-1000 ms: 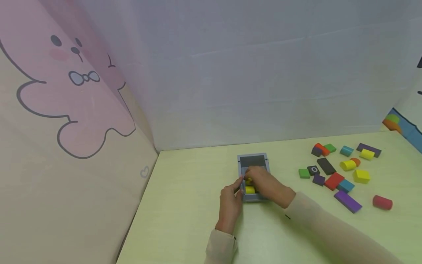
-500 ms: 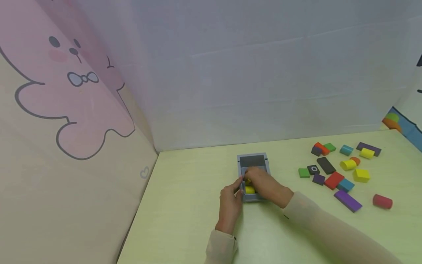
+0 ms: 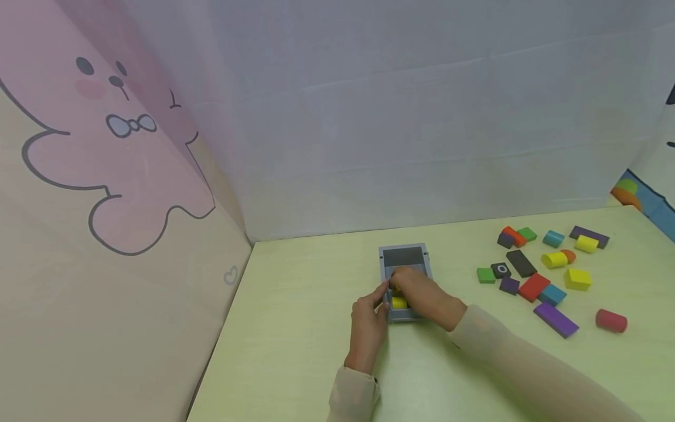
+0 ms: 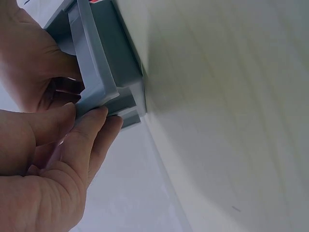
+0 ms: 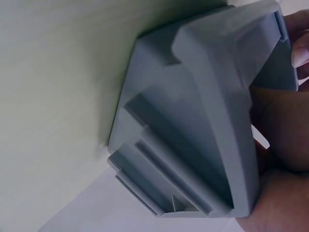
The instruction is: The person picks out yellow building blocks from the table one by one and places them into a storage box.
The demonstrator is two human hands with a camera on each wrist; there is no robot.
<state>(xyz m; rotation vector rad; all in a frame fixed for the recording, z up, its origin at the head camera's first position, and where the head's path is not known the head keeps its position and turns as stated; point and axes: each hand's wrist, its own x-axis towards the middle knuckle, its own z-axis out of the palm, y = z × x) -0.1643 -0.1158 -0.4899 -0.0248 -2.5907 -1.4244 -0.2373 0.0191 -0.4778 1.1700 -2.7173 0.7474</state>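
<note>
A grey plastic box (image 3: 402, 249) with an open top stands on the table, a yellow cylinder (image 3: 399, 303) lying inside its near end. Thumb and fingertips of my left hand (image 3: 368, 325) pinch the box's left rim; the left wrist view shows this grip at a corner of the rim (image 4: 99, 79). My right hand (image 3: 424, 296) reaches down into the box from the right, fingers bent near the left wall, another bit of yellow showing beside them. Its fingertips are largely hidden, so I cannot tell what they hold. Ledges run along the box's outer side (image 5: 178, 164) in the right wrist view.
Several loose blocks lie to the right, among them a red block (image 3: 534, 287), a purple bar (image 3: 556, 319), a yellow block (image 3: 578, 279) and a dark red cylinder (image 3: 612, 320). A pale curtain (image 3: 443, 146) hangs behind the table, with a cartoon-printed cloth (image 3: 142, 176) on the left.
</note>
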